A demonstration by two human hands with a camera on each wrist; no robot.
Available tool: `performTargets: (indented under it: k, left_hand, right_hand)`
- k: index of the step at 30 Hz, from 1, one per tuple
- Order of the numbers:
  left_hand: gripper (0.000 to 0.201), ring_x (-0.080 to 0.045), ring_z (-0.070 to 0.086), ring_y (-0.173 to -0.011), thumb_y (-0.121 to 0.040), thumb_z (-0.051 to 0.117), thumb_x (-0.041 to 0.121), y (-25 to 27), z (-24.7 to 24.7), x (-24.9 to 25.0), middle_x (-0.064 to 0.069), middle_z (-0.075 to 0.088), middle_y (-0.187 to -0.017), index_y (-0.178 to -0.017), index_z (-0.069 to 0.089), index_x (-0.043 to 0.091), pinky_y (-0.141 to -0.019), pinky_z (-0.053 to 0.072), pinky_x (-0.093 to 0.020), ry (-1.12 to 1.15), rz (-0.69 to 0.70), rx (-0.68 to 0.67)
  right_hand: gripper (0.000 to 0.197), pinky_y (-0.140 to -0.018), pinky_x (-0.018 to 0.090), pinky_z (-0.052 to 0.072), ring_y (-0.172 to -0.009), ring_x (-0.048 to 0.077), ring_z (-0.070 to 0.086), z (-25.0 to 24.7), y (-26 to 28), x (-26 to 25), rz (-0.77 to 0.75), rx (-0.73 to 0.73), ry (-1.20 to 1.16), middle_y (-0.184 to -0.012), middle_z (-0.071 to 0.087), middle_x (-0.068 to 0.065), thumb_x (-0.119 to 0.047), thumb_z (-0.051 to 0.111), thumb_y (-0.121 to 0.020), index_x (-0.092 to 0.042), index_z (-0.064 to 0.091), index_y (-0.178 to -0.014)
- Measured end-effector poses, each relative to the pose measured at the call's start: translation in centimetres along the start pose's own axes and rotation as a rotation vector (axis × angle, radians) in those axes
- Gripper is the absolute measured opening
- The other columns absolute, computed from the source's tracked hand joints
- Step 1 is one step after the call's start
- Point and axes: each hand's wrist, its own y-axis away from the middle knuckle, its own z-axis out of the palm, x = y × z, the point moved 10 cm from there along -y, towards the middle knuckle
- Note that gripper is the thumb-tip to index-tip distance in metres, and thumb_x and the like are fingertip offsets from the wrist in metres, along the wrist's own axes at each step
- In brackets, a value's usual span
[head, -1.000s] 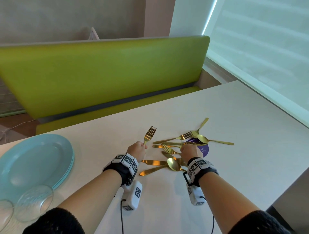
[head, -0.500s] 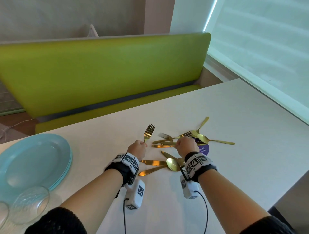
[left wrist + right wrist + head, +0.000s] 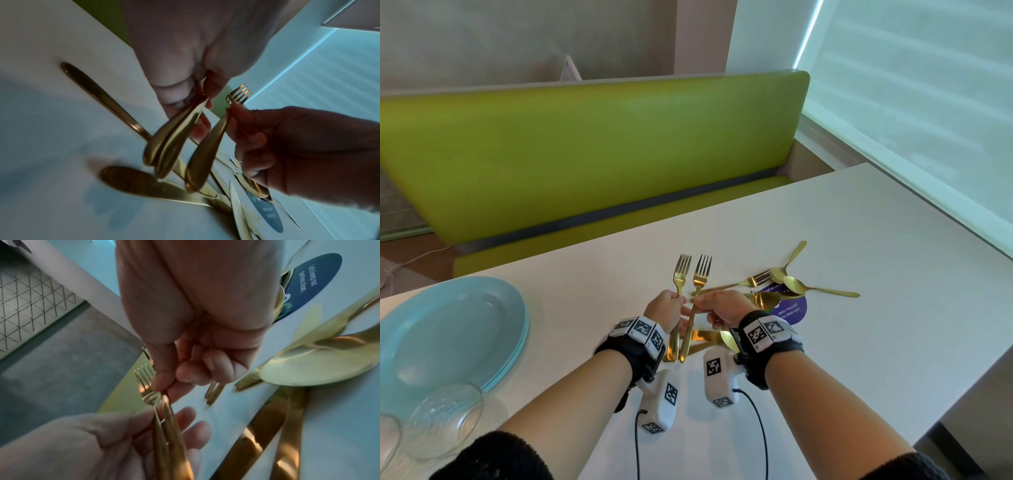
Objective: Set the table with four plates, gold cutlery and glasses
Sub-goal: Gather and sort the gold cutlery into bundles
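Observation:
My left hand [image 3: 667, 306] grips a gold fork [image 3: 681, 274] by the neck, tines up, above the white table [image 3: 859, 342]. My right hand [image 3: 717, 306] pinches a second gold fork [image 3: 702, 274] between thumb and forefinger, held close beside the first with the handles nearly touching. In the left wrist view the second fork [image 3: 205, 154] hangs from the right hand [image 3: 298, 138], just right of the left hand's fork handle [image 3: 172, 138]. Several gold spoons, forks and knives [image 3: 774, 284] lie in a loose pile right of the hands. Light-blue plates [image 3: 448, 342] are stacked at the left.
Clear glasses [image 3: 445, 418] stand by the plates at the near left corner. A round purple sticker [image 3: 791, 310] lies under the pile. Gold knives [image 3: 705, 335] lie under the hands. A green bench [image 3: 585, 154] runs behind the table, and a window blind is on the right.
My right hand has lifted a fork out of the pile and brought it left, up beside the fork in my left hand. The left hand has stayed about where it was.

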Motion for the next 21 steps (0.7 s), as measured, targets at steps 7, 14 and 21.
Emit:
performTargets:
  k: [7, 14, 21]
  left_hand:
    - [0.012, -0.024, 0.062, -0.059, -0.097, 0.035, 0.012, 0.3, 0.9, -0.2, -0.01, 0.065, -0.083, -0.096, 0.047, 0.008, -0.062, 0.054, -0.034, 0.037, 0.0, -0.084]
    - [0.015, -0.02, 0.054, -0.055, -0.096, 0.033, 0.008, -0.5, 0.4, -0.7, -0.007, 0.06, -0.078, -0.093, 0.048, 0.009, -0.051, 0.045, -0.027, 0.027, 0.013, -0.074]
    - [0.021, -0.017, 0.039, -0.048, -0.098, 0.028, 0.005, -1.3, -0.3, -1.3, -0.006, 0.048, -0.068, -0.097, 0.05, 0.007, -0.046, 0.034, -0.024, 0.056, 0.0, -0.045]
  right_hand:
    - [0.016, -0.043, 0.016, 0.035, -0.052, 0.007, 0.045, 1.3, -0.8, 0.0, 0.003, -0.021, 0.058, -0.066, 0.061, -0.005, -0.024, 0.064, -0.088, -0.018, 0.064, -0.073]
    - [0.017, -0.048, 0.021, 0.036, -0.056, 0.009, 0.048, 1.3, -1.5, -0.8, -0.027, 0.065, 0.223, -0.069, 0.062, -0.005, -0.026, 0.067, -0.085, -0.021, 0.063, -0.069]
    - [0.027, -0.054, 0.019, 0.039, -0.057, 0.003, 0.046, 1.0, -2.2, -1.9, -0.079, 0.157, 0.391, -0.067, 0.059, -0.012, -0.044, 0.068, -0.08, -0.018, 0.07, -0.086]
